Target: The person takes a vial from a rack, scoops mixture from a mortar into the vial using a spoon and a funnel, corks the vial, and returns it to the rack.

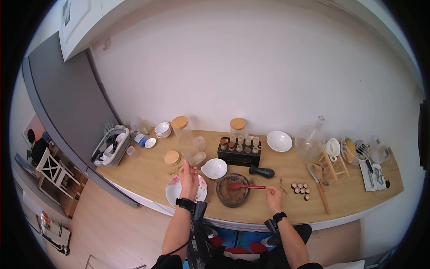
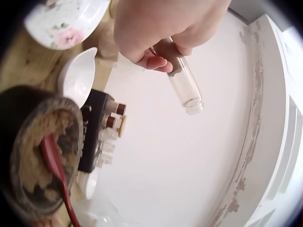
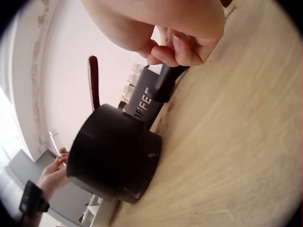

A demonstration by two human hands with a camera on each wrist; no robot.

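My left hand (image 1: 188, 181) is raised over the floral plate (image 1: 170, 195) and grips a clear glass vial (image 2: 186, 87) by its lower end. Brown powder shows inside, next to the fingers, and the vial's mouth is uncovered. My right hand (image 1: 274, 200) hovers over the counter to the right of a dark mortar (image 1: 234, 204), its fingers loosely curled, with nothing visible in them. Brown powder (image 2: 35, 161) lies in the mortar. A red spoon (image 1: 251, 186) leans in it, its handle apart from the right hand in the right wrist view.
A white spouted bowl (image 1: 215, 168) and a black rack (image 1: 239, 155) of small vials stand behind the mortar. The black pestle (image 1: 262, 171) lies beside the rack. Several small caps (image 1: 300, 188) and a wooden-handled spatula (image 1: 323, 197) lie on the right.
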